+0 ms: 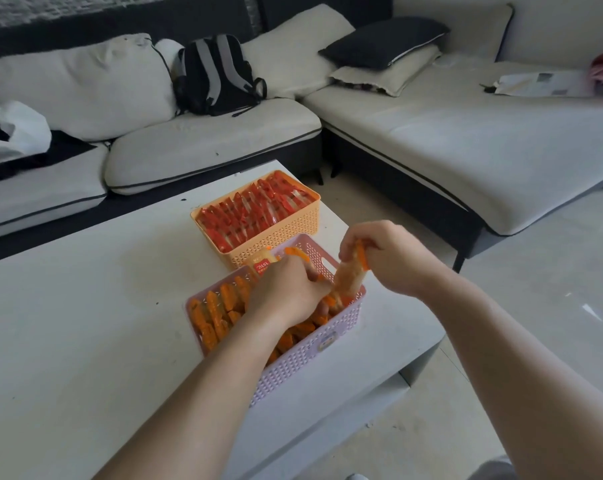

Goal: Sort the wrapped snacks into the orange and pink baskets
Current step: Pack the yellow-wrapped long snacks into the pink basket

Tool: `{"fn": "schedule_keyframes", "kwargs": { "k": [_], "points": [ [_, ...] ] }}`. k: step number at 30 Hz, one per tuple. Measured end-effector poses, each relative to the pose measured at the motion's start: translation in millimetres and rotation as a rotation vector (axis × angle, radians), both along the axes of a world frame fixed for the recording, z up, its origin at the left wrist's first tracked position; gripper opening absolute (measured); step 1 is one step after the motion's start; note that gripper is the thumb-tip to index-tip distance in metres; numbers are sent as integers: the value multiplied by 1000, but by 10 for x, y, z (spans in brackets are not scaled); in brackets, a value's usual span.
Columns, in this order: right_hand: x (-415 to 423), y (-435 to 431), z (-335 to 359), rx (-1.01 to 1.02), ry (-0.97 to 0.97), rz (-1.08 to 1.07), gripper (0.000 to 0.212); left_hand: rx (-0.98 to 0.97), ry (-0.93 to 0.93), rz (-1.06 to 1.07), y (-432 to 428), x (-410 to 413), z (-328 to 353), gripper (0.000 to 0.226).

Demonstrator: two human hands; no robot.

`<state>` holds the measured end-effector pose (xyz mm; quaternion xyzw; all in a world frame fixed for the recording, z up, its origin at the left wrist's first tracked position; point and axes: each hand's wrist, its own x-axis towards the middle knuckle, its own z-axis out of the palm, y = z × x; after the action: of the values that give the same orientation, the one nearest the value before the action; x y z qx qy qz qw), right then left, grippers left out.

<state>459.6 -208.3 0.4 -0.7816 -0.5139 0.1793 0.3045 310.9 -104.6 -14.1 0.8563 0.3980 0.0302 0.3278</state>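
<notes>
Forearms (500, 358) in from the near edge, both hands at the pink basket (310, 355) on the white table (85, 323).
Right hand (390, 258) pinching the top end of a held snack (350, 275), fingers tight together on it, packet hanging tilted below them into the basket. Left hand (286, 292) curled down among orange-wrapped snacks (217, 310) just left of it, grip hidden, impossible to tell. Beyond the left fingertips, orange basket (275, 245) packed with red-wrapped snacks (255, 209).

White print on one orange snack wrapper (262, 266) is unreadable.
</notes>
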Motion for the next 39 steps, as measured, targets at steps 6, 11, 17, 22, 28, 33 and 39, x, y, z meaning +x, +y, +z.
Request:
{"fn": "schedule_keyframes", "kwargs": {
  "k": [6, 11, 17, 22, 28, 33, 39],
  "points": [
    [-152, 126, -144, -214, -100, 76, 53, 299, -6, 57, 102, -127, 130, 22],
    [-118, 166, -128, -214, -247, 10, 37, 458, 147, 112, 274, -326, 66, 27],
    [-255, 179, -38, -300, -105, 34, 28, 294, 54, 85, 364, -389, 6, 24],
    [-439, 241, -87, -368, -413, -9, 19, 217, 59, 57, 350, -429, 45, 30],
    [-598, 374, -188, -410, -561, -41, 10, 120, -160, 126, 435, -477, -10, 62],
    [-511, 373, -165, -447, -484, -55, 14, -40, -246, 206, 538, -593, -47, 83],
    [-472, 469, 113, 62, 146, -152, 38, -75, -435, 246, 458, -515, 72, 75]
  ]
}}
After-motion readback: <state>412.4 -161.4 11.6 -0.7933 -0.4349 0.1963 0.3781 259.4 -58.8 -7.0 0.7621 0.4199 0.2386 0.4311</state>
